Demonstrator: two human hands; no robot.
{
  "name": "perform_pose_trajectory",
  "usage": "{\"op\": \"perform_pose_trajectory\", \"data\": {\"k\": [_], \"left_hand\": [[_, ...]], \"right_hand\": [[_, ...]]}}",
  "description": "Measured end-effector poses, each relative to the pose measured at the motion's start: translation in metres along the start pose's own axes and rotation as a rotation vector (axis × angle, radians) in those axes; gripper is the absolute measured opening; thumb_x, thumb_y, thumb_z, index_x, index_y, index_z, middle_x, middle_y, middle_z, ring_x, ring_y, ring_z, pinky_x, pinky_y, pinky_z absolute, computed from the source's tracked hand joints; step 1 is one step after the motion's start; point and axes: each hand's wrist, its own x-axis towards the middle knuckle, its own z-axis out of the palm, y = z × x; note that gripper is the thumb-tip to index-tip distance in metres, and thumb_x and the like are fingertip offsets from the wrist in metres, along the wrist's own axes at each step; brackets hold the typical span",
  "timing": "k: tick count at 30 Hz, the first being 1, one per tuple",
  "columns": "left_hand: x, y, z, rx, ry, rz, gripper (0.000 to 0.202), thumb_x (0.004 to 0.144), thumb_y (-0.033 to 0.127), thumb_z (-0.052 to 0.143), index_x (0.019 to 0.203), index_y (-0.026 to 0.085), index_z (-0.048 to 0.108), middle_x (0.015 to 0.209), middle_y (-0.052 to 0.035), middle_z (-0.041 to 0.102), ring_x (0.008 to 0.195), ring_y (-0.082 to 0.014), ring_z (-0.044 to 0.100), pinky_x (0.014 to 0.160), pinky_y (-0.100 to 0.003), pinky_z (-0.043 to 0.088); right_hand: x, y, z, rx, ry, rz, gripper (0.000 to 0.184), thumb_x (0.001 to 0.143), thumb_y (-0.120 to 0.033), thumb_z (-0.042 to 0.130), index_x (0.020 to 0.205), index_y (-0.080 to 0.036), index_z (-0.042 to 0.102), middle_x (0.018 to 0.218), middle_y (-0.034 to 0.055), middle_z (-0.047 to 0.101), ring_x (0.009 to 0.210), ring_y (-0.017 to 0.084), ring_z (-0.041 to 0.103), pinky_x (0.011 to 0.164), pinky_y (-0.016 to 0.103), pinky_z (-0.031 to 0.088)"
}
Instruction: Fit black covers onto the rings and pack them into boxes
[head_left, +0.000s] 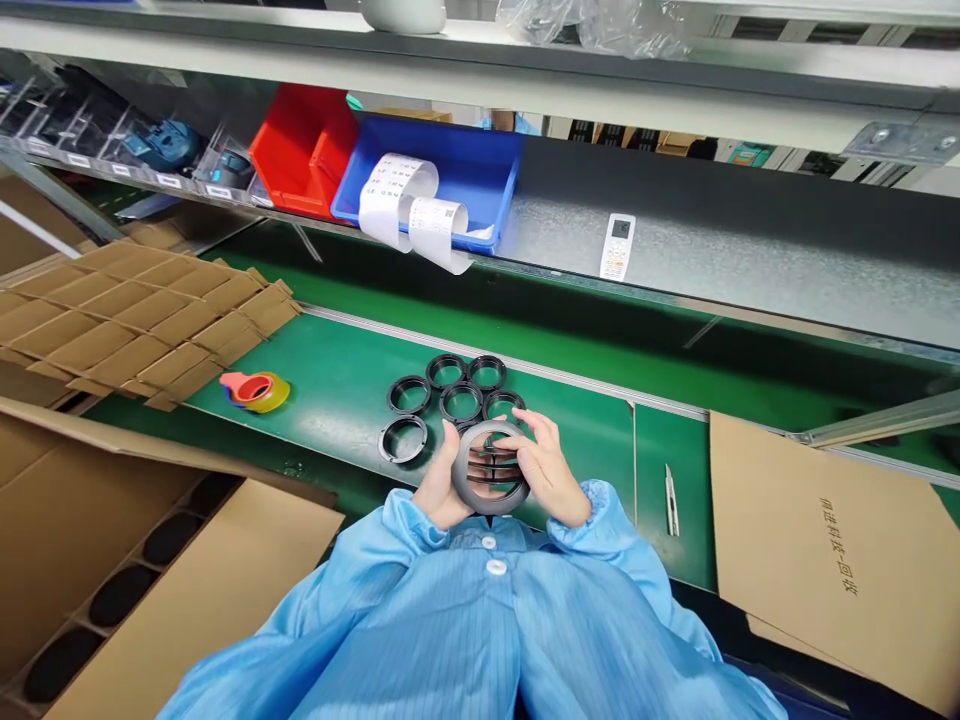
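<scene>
I hold a round grey vent-like ring with slats (491,470) upright in front of my chest, over the green belt (337,390). My left hand (439,490) grips its left rim, fingers curled behind it. My right hand (547,465) grips the right rim, fingers wrapped over the front. Several black rings (450,395) lie flat on the belt just beyond my hands. Both sleeves are light blue.
A red-and-yellow tape roll (255,390) lies left on the belt. Cardboard dividers (135,320) and an open carton (112,560) sit at left. A flat cardboard sheet (825,560) and a small knife (671,500) lie right. Red bin (300,150), blue bin (465,170), remote (617,246) on the shelf.
</scene>
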Motion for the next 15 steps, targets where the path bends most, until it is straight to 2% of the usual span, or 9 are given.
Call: {"op": "perform_pose_trajectory", "data": {"k": [4,8,15], "left_hand": [[-0.006,-0.002,-0.003,-0.048,0.036,0.018,0.081,0.089,0.074,0.039,0.148,0.019,0.044,0.134,-0.0208,0.06,0.124,-0.039,0.056,0.108,-0.062,0.036],[-0.015,-0.005,-0.01,-0.034,0.076,0.09,0.08,0.09,0.073,0.04,0.143,0.014,0.049,0.128,-0.0217,0.064,0.122,-0.0382,0.058,0.11,-0.06,0.033],[-0.031,-0.007,-0.024,-0.057,0.14,0.156,0.078,0.09,0.073,0.038,0.135,0.012,0.054,0.119,-0.0202,0.069,0.119,-0.0368,0.061,0.111,-0.059,0.033]], "right_hand": [[0.001,0.001,0.007,0.071,-0.046,0.007,0.051,0.104,-0.049,0.026,0.116,-0.029,0.071,0.148,0.006,0.043,0.139,0.026,0.031,0.117,0.051,0.031],[0.005,0.005,0.021,0.129,-0.09,-0.02,0.053,0.104,-0.051,0.025,0.112,-0.027,0.072,0.143,0.007,0.048,0.136,0.025,0.032,0.117,0.049,0.03],[0.008,0.007,0.042,0.161,-0.172,-0.052,0.056,0.104,-0.052,0.023,0.111,-0.026,0.072,0.14,0.0069,0.052,0.134,0.025,0.035,0.115,0.047,0.032]]}}
